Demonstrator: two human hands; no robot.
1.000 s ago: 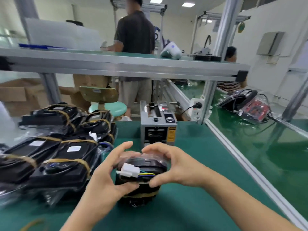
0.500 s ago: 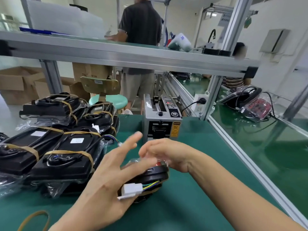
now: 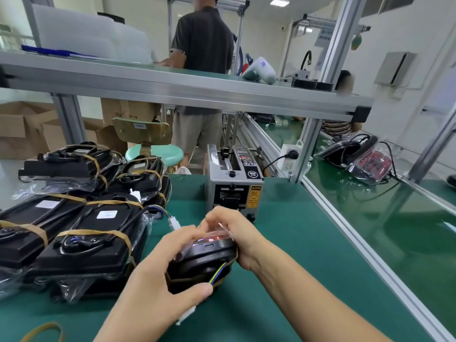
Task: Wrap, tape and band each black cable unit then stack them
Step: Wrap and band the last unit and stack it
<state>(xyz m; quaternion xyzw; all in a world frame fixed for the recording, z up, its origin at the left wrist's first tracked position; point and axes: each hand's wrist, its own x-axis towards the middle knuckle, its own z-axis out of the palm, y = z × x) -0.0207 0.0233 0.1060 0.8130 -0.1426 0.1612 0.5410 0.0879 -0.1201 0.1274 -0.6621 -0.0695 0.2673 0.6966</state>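
Note:
A black cable unit (image 3: 206, 261) in clear plastic wrap sits low over the green bench, its coloured wires trailing at the right side. My left hand (image 3: 162, 275) grips its near-left side, thumb along the front. My right hand (image 3: 234, 234) holds the far-right edge and pinches the clear wrap (image 3: 218, 234) on top. A white connector (image 3: 185, 315) pokes out under my left hand. A stack of banded, wrapped black units (image 3: 81, 218) lies at the left.
A grey tape dispenser (image 3: 233, 186) stands just behind my hands. A loose rubber band (image 3: 43, 330) lies at the near-left edge. More bagged parts (image 3: 357, 156) rest on the right bench. An aluminium rail (image 3: 345, 225) separates the benches. A person stands beyond the overhead shelf.
The unit has been turned so its wires face right. My left hand closed around its near side and my right hand moved onto the wrap on top.

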